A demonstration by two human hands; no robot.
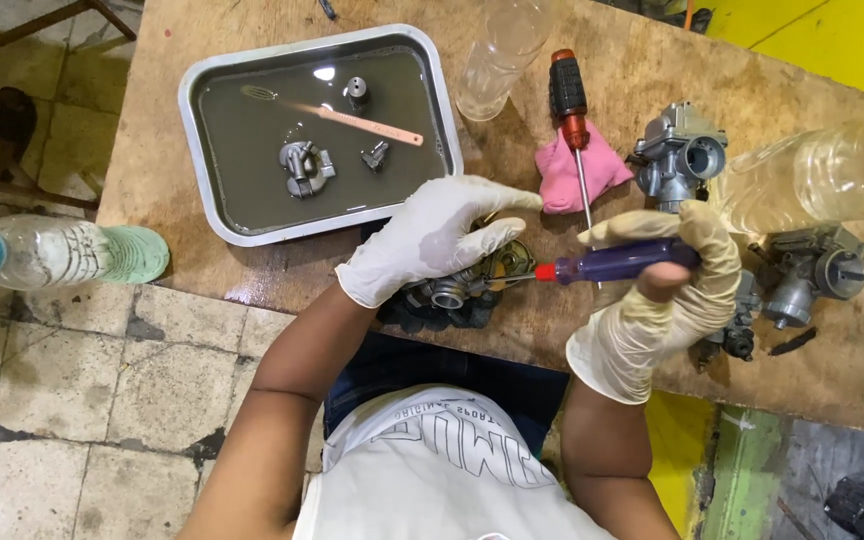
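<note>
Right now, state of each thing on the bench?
Left hand: gloved, pressing carburetor down.
Right hand: gloved, gripping purple screwdriver, tip at carburetor.
Tray: filled with murky liquid, toothbrush and parts soaking.
Red screwdriver: lying loose across pink rag.
Bottle: lying on side.

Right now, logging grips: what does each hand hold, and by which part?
Right hand grips purple screwdriver by its handle; left hand steadies metal carburetor from above.
</note>
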